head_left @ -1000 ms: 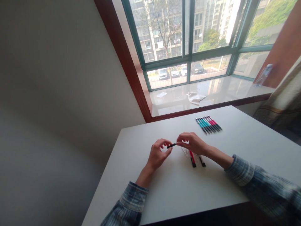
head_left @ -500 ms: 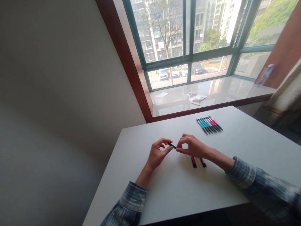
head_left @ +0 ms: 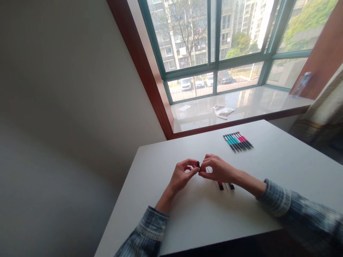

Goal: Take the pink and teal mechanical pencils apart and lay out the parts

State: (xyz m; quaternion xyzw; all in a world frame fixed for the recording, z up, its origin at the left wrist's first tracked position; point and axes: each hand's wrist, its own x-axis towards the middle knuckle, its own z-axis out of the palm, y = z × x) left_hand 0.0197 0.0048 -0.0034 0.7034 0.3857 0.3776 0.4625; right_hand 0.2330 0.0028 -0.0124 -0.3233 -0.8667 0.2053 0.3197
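Observation:
Over the middle of the white table (head_left: 203,214), my left hand (head_left: 181,175) and my right hand (head_left: 218,168) meet, both pinching a small black pen part (head_left: 198,164) between their fingertips. Under my right hand lie loose pen pieces (head_left: 224,185), red and black, partly hidden by the hand. A neat row of several teal, black and pink pens (head_left: 237,141) lies at the table's far side, well beyond my hands.
A glossy window sill (head_left: 241,103) runs behind the table, with a crumpled white cloth (head_left: 223,111) and a paper slip (head_left: 184,107) on it. A grey wall stands on the left. A curtain (head_left: 324,117) hangs at the right.
The black pen part has turned from lying sideways between my hands to nearly end-on. My hands have drawn closer together around it.

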